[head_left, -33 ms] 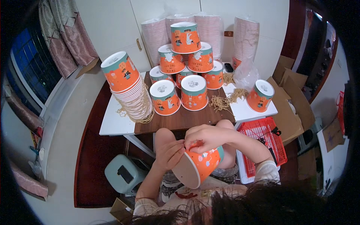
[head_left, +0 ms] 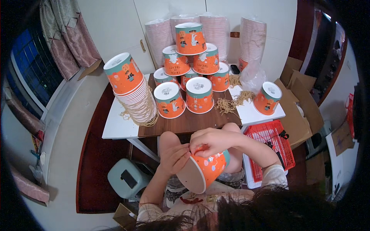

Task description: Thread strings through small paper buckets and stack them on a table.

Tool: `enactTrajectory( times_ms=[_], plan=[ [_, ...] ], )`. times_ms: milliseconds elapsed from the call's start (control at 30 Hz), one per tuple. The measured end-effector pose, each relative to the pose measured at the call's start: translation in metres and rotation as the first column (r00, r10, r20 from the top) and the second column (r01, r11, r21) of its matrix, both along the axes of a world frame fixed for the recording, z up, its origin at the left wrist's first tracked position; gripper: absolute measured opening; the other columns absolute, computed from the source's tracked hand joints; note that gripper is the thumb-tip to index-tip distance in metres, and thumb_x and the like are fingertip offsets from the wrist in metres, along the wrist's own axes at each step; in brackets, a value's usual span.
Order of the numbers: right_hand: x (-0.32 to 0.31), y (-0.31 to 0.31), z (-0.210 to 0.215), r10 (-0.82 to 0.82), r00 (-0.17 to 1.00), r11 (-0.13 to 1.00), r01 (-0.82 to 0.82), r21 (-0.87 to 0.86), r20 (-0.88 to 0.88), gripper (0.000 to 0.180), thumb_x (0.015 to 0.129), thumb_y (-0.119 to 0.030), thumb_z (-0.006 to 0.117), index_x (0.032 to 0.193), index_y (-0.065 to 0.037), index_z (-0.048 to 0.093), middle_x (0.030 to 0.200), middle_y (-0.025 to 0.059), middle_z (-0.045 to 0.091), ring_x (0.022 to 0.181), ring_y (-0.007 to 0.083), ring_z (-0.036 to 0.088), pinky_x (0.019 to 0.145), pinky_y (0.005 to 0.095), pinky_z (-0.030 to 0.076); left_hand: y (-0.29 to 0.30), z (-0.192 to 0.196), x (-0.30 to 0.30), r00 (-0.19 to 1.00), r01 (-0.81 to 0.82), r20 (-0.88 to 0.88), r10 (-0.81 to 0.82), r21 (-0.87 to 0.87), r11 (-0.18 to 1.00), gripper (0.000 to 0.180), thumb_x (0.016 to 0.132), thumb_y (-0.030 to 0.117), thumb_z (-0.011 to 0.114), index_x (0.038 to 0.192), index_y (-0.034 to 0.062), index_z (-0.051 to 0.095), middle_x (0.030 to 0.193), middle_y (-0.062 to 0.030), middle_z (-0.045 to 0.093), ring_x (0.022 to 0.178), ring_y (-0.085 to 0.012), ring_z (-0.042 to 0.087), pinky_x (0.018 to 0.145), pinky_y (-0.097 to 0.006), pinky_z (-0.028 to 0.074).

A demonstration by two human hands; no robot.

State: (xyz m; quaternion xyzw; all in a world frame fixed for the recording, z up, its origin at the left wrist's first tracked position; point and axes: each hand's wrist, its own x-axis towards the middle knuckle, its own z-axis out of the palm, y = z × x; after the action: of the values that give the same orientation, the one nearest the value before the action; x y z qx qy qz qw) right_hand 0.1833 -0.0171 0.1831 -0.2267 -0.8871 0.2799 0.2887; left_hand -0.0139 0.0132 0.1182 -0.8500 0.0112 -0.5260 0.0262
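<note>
An orange and teal paper bucket (head_left: 210, 171) lies tilted on its side in my lap, its wide open mouth toward the lower left. My left hand (head_left: 173, 158) grips it at the upper rim, the thumb hidden behind the fingers. My right hand (head_left: 210, 141) is closed in a pinch against the outer wall just beside that rim, close to the left fingertips. Whatever sits between those pinched fingers is hidden. Thin tan cords (head_left: 225, 105) lie in a loose heap on the table beyond my hands.
On the wooden-topped table (head_left: 154, 127), several upside-down buckets (head_left: 199, 96) form a pyramid. A nested bucket stack (head_left: 137, 104) with cords stands left, a single bucket (head_left: 268, 99) right. Wrapped stacks (head_left: 252, 38) stand behind. A red basket (head_left: 289, 148) and a grey-green stool (head_left: 125, 179) flank me.
</note>
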Motion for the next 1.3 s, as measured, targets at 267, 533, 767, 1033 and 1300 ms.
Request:
enactTrajectory(
  times_ms=[267, 533, 767, 1033, 1300],
  plan=[
    [0.002, 0.001, -0.006, 0.024, 1.000, 0.999, -0.024, -0.042, 0.006, 0.009, 0.071, -0.007, 0.060, 0.077, -0.002, 0.055, 0.069, 0.0064, 0.052, 0.064, 0.0183, 0.053, 0.054, 0.0275, 0.043, -0.003, -0.004, 0.002, 1.000, 0.018, -0.010, -0.018, 0.008, 1.000, 0.017, 0.062, -0.003, 0.063, 0.078, -0.0026, 0.056, 0.083, -0.0134, 0.057, 0.076, -0.0287, 0.060, 0.061, -0.033, 0.052],
    [0.056, 0.015, -0.011, -0.628, 0.773, 0.768, 0.634, 0.087, -0.092, 0.016, 0.075, -0.015, 0.056, 0.082, -0.002, 0.061, 0.077, 0.0116, 0.060, 0.068, 0.0214, 0.059, 0.062, 0.0292, 0.047, -0.005, -0.016, -0.017, 0.985, -0.169, -0.049, 0.165, -0.083, 0.982, 0.015, 0.063, 0.006, 0.063, 0.077, 0.0077, 0.058, 0.079, -0.0050, 0.059, 0.071, -0.0223, 0.060, 0.054, -0.031, 0.049],
    [0.121, 0.001, 0.043, -0.821, 0.349, 0.464, 0.870, -0.169, -0.452, 0.026, 0.080, 0.000, 0.049, 0.104, 0.003, 0.056, 0.089, 0.0044, 0.061, 0.083, 0.0077, 0.054, 0.077, 0.0209, 0.042, -0.011, -0.063, -0.031, 0.878, -0.479, -0.417, 0.236, -0.768, 0.424, 0.008, 0.075, 0.014, 0.058, 0.079, 0.0072, 0.057, 0.072, -0.0083, 0.058, 0.062, -0.0196, 0.057, 0.054, -0.029, 0.045],
    [0.159, -0.023, 0.109, -0.555, 0.152, 0.254, 0.967, 0.008, -0.818, 0.019, 0.081, -0.009, 0.057, 0.095, 0.002, 0.062, 0.083, 0.0055, 0.063, 0.069, 0.0091, 0.057, 0.064, 0.0203, 0.045, -0.012, -0.113, -0.015, 0.928, -0.370, -0.353, 0.120, -0.833, 0.410, 0.023, 0.075, 0.006, 0.056, 0.096, -0.0010, 0.050, 0.066, -0.0044, 0.052, 0.053, -0.0132, 0.051, 0.049, -0.025, 0.042],
    [0.070, -0.047, 0.035, -0.715, 0.675, 0.683, 0.730, 0.023, -0.182, 0.005, 0.075, -0.005, 0.056, 0.079, -0.003, 0.055, 0.083, 0.0055, 0.056, 0.078, 0.0152, 0.054, 0.068, 0.0282, 0.043, -0.039, -0.127, -0.018, 0.948, -0.317, -0.311, 0.063, -0.936, 0.152, 0.039, 0.073, 0.003, 0.056, 0.109, -0.0016, 0.040, 0.075, -0.0056, 0.050, 0.060, -0.0119, 0.051, 0.053, -0.023, 0.044]
  ],
)
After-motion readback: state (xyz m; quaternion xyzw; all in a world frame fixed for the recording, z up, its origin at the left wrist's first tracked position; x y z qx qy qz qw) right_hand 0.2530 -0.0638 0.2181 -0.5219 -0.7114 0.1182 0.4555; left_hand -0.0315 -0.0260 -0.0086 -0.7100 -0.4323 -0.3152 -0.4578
